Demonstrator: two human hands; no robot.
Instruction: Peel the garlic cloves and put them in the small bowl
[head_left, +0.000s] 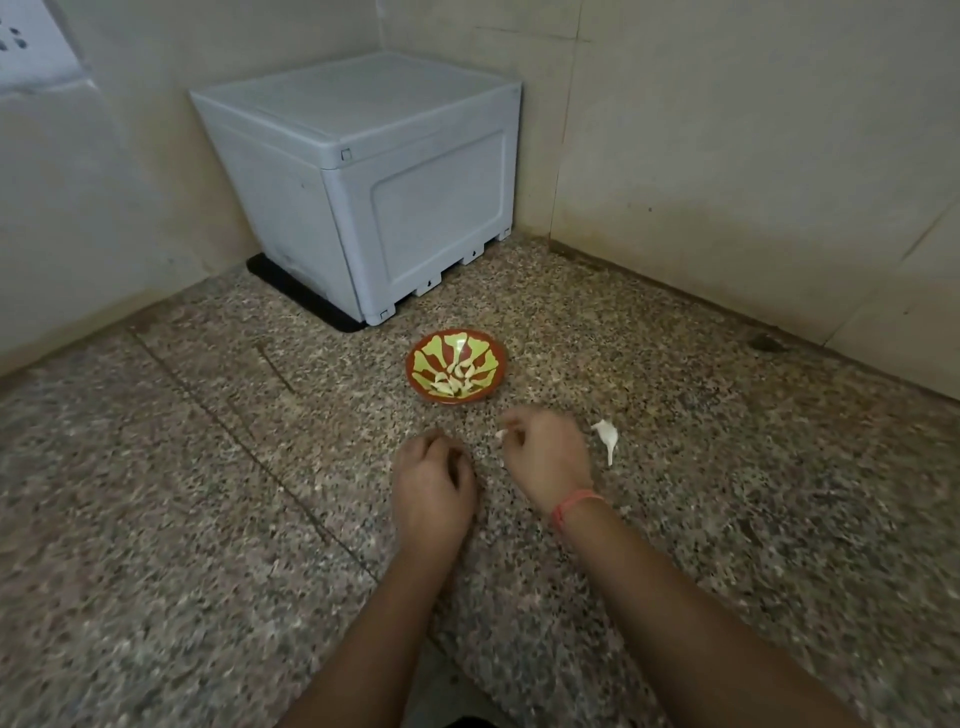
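Box: a pale grey plastic box (363, 156) stood in the corner, lid closed.
Mat: a black mat (291, 291) lay under the box, its edge showing at the left.
Surface: speckled stone surface (156, 493), crossed by a dark seam (234, 436).
Walls: beige tiled walls (727, 156) met behind the box.
Socket: a white socket plate (31, 47) sat at the upper left.

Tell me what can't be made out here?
Head view:
- Left hand: its curled fingers hide whether it holds anything.
- White bit pinched by the right hand: clove or peel, too small to tell.
- Cloves in the small bowl: too blurred to count.
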